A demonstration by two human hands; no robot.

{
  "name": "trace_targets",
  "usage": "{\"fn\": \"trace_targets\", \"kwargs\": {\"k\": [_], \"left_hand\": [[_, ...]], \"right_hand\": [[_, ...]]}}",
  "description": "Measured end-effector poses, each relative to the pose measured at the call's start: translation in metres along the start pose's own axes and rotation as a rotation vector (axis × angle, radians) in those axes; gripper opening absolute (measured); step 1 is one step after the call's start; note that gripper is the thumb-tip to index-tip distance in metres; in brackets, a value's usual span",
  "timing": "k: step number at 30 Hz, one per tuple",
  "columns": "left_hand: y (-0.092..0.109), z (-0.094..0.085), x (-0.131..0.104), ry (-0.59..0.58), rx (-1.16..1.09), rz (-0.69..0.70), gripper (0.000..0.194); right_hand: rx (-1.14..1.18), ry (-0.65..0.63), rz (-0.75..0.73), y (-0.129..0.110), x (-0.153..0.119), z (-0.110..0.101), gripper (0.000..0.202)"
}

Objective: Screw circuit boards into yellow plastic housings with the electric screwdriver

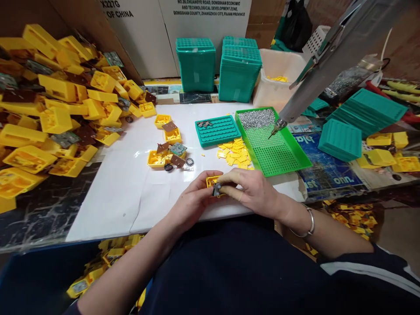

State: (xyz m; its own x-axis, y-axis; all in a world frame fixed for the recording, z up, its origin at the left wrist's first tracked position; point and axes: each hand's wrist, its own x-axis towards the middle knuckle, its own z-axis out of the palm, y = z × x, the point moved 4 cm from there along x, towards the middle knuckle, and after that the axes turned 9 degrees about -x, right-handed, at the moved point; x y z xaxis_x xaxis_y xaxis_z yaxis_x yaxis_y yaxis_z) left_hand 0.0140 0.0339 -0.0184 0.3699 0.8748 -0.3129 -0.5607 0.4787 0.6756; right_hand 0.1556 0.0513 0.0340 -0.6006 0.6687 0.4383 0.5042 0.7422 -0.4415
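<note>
Close to the near edge of the white work surface, my left hand point(193, 197) grips a small yellow plastic housing point(212, 180). My right hand point(251, 188), with covers on its thumb and finger, pinches a small dark grey part point(217, 189) at the housing's open side. Part of the housing is hidden behind the fingers. Just beyond my hands lies a heap of flat yellow plastic pieces point(234, 153). Left of it sit open yellow housings point(156, 159) with a green circuit board point(178, 148), brown plates and round black speakers point(189, 162).
A green tray point(282, 166) of small metal screws point(256, 118) stands at right, under a hanging electric screwdriver point(278, 124). A teal ridged tray point(218, 131) holds small dark parts. Yellow housings point(55, 87) pile high at left. Teal tray stacks point(196, 65) stand at the back.
</note>
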Motion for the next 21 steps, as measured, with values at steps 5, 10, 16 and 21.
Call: {"fn": "trace_targets", "kwargs": {"k": [5,10,16,21], "left_hand": [[0.002,-0.002,0.003,-0.003,-0.135,-0.040,0.029],[0.002,-0.002,0.004,-0.016,-0.175,-0.045,0.031],[0.000,-0.004,0.000,-0.086,0.072,0.097,0.033],[0.012,0.004,-0.010,-0.063,0.588,0.349,0.029]], "right_hand": [[-0.055,-0.068,-0.008,0.006,0.005,0.005,0.017],[-0.129,-0.122,-0.052,0.005,0.007,0.008,0.023],[-0.170,-0.068,-0.013,-0.002,0.011,0.000,0.018],[0.113,-0.125,0.200,0.010,0.014,0.003,0.015]]}}
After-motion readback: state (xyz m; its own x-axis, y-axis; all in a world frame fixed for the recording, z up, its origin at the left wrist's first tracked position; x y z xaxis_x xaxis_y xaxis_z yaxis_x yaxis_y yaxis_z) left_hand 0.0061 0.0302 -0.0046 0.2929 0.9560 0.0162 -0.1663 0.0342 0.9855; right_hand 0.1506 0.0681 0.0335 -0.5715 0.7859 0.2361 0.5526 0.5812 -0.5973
